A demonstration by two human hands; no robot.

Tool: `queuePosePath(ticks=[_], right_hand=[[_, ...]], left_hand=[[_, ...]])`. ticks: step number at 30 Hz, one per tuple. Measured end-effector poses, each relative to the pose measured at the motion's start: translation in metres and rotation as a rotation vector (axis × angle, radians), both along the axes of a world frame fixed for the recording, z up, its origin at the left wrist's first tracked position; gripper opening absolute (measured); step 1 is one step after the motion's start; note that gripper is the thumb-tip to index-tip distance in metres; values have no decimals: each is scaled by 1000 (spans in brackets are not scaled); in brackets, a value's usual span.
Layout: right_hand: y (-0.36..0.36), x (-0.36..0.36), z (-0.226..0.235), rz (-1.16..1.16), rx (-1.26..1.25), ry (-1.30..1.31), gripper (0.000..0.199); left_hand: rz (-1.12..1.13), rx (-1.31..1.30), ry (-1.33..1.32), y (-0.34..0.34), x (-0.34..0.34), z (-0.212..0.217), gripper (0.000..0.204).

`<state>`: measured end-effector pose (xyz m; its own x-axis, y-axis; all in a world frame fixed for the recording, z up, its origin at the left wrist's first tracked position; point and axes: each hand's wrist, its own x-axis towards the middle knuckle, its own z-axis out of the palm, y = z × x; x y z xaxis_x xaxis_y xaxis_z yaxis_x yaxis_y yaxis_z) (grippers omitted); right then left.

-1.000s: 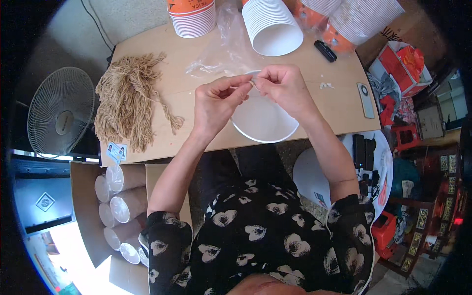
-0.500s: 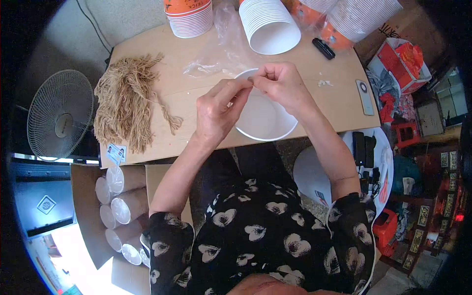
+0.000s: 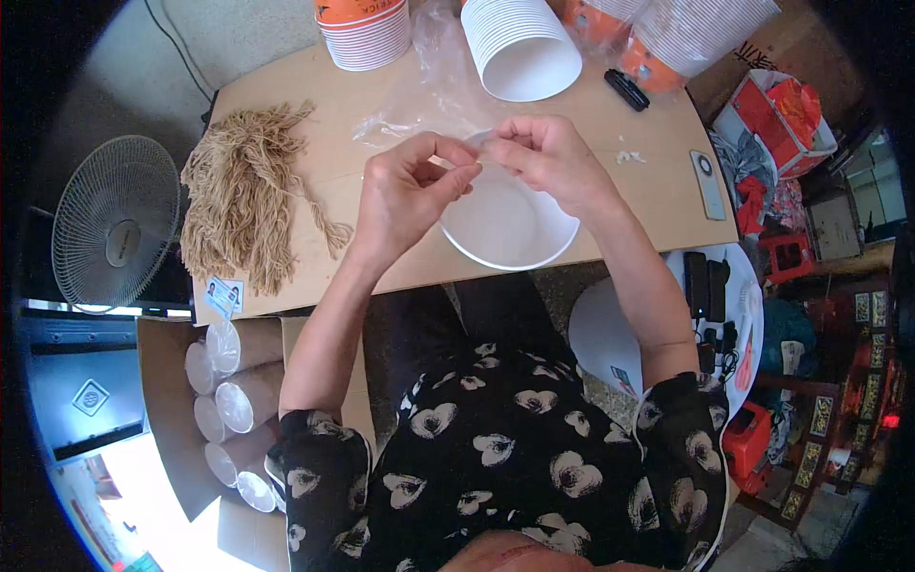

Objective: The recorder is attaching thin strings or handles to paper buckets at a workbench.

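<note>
A white round paper tub [image 3: 515, 229] sits at the front edge of the table, its wide mouth facing me. Over it, my left hand [image 3: 410, 195] and my right hand [image 3: 551, 167] meet with thumbs and forefingers pinched close together. Whatever lies between the fingertips is too small to make out. Left of my hands a loose bundle of beige twisted cords [image 3: 246, 195] is spread on the table. Small white bits [image 3: 629, 156] lie to the right of my right hand.
Stacked white tubs [image 3: 531, 74], a clear plastic bag [image 3: 419, 100], more orange-and-white stacks [image 3: 362, 38] and a black clip-like object [image 3: 626, 90] occupy the table's far side. A phone [image 3: 707, 186] lies right. A fan [image 3: 119, 224] and a carton of wrapped stacks [image 3: 164, 381] stand left.
My left hand has shifted slightly left and its fingers have drawn a little away from the right fingertips. The tub has tilted or shifted slightly left.
</note>
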<state>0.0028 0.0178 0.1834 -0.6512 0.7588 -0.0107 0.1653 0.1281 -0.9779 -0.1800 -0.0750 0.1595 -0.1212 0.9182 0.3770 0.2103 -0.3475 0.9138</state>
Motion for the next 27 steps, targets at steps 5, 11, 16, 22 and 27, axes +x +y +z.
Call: queuePosePath(ticks=[5,11,16,22,27], right_hand=[[3,10,-3,56,31,79,24],[-1,12,-5,38,134,87,19],[-20,9,-9,-197,799,22,19],[-45,-3,-22,-234,772,-54,18],[-39,-6,-32,-174,417,51,16]], left_hand=[[-184,-272,-142,3,-10,8,10],[-236,-434,-309,10,-17,9,18],[-207,-479,-375,12,-18,10,19],[-147,-440,-413,12,-16,7,23],[-131,-404,-381,12,-13,3,22]])
